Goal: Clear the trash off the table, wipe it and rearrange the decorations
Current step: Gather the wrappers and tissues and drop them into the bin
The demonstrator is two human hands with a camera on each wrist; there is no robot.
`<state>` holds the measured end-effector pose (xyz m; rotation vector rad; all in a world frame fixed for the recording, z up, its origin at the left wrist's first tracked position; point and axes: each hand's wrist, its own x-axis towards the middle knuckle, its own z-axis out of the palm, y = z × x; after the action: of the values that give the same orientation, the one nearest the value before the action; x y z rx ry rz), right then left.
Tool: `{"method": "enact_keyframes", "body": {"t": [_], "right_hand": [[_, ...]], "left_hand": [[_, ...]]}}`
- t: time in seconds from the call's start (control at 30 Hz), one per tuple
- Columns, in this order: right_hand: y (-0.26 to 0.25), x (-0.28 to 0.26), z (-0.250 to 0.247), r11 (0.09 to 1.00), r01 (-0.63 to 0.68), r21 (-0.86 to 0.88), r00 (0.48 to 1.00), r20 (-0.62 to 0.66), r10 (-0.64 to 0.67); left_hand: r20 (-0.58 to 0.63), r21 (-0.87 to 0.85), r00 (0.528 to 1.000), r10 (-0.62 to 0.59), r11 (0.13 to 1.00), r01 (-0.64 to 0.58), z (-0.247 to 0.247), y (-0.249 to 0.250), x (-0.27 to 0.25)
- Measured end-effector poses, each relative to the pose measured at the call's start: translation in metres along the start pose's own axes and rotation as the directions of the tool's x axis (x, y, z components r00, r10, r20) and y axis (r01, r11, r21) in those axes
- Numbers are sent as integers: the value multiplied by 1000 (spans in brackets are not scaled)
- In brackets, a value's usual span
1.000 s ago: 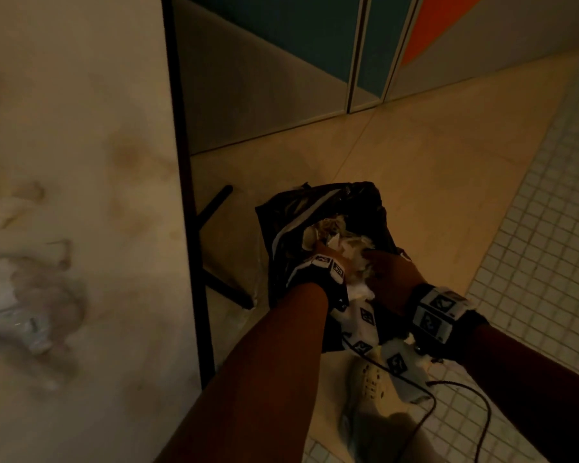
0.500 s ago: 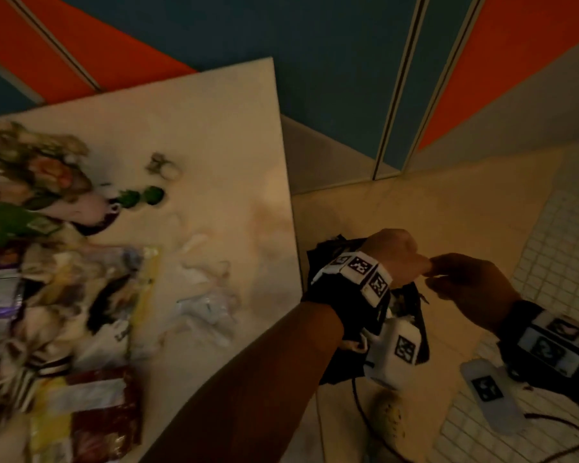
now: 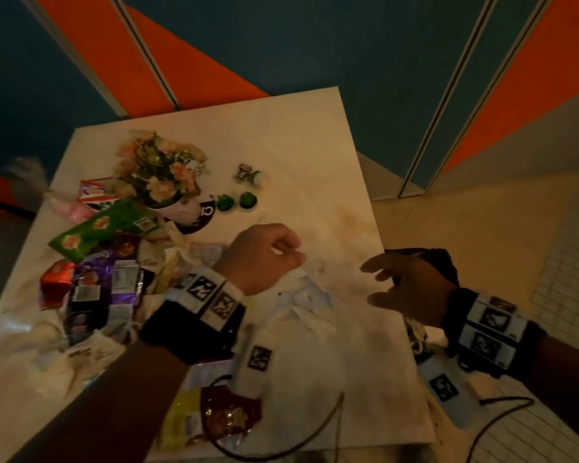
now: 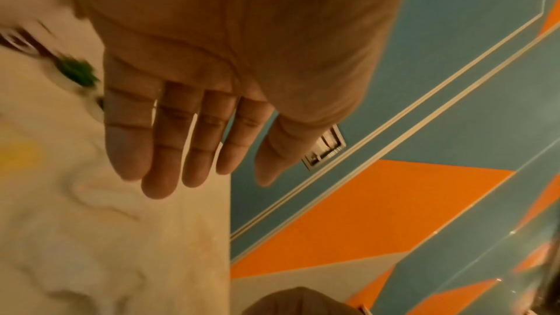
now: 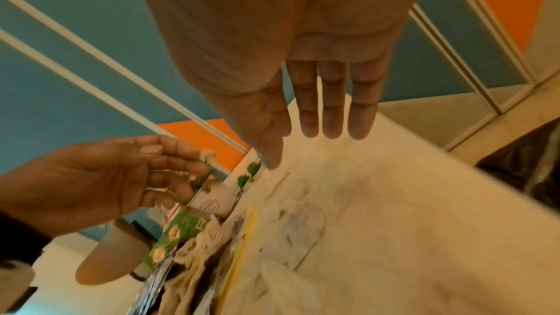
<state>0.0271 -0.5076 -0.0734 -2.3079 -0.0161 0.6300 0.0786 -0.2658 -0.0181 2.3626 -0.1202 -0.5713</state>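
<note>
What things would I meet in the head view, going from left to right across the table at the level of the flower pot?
Red and white carton → flower pot → two small green balls → bare table.

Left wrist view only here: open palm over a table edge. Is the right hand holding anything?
Observer: No. The right hand is empty, fingers straight, at the right edge of the table.
Operator: Any trash on the table?
Observer: Yes. A pile of wrappers covers its left part, with a green packet on top.
Operator: Where's the bag?
Observer: A black bag shows just past the table's right edge.
</note>
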Motion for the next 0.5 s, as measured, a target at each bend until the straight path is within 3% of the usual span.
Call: {"method": "enact_keyframes", "body": {"t": [0.1,0.17,0.27,0.37,0.5], "right_hand": [[-35,10,28,996,16,-86,999,30,-13],[-52,22,47,970,42,-240,998,52,-30],[-66,40,75,915,8,-403,993,109,39],[-72,57,92,872,-27,-489,981,154,117],[-79,69,101,826,-36,-563,973,168,157]], "left_hand": [[0,42,995,-104,994,104,-37,-36,-15],[-1,134,995,-99,986,98,-51,-53,-26],[148,298,988,-52,955,6,-53,-72,-48],[396,521,914,-90,842,-143,-38,-91,-70],[467,652,874,-132,720,-239,-7,-120,-97]]}}
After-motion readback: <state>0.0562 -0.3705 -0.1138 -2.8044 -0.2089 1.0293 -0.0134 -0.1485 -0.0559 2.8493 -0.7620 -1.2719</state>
